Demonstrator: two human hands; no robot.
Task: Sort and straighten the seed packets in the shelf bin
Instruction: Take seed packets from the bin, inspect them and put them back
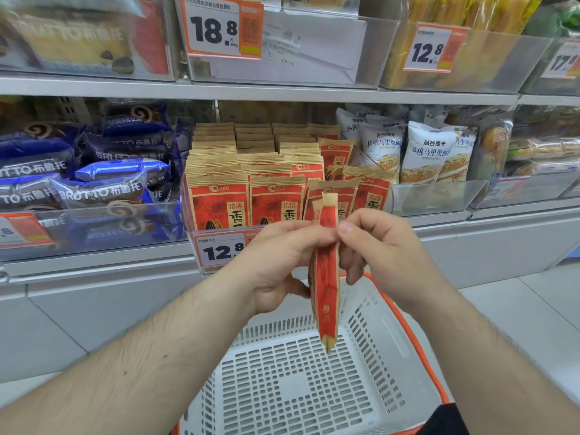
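Slim red-and-kraft paper seed packet (326,277) held edge-on between both hands; left hand (276,262) wraps its side, right hand (376,246) pinches upper edge; likely light, crinkly, pliable, contents shifting; grip by sealed ends; clear plastic shelf bin (219,243) of matching packets just beyond hands.

I am seeing bright, even light falling from overhead, with soft shadows. Glare is washing over the clear bin fronts (439,196). The wide lens is bending the shelf edge (251,91), and the corners are blurring.
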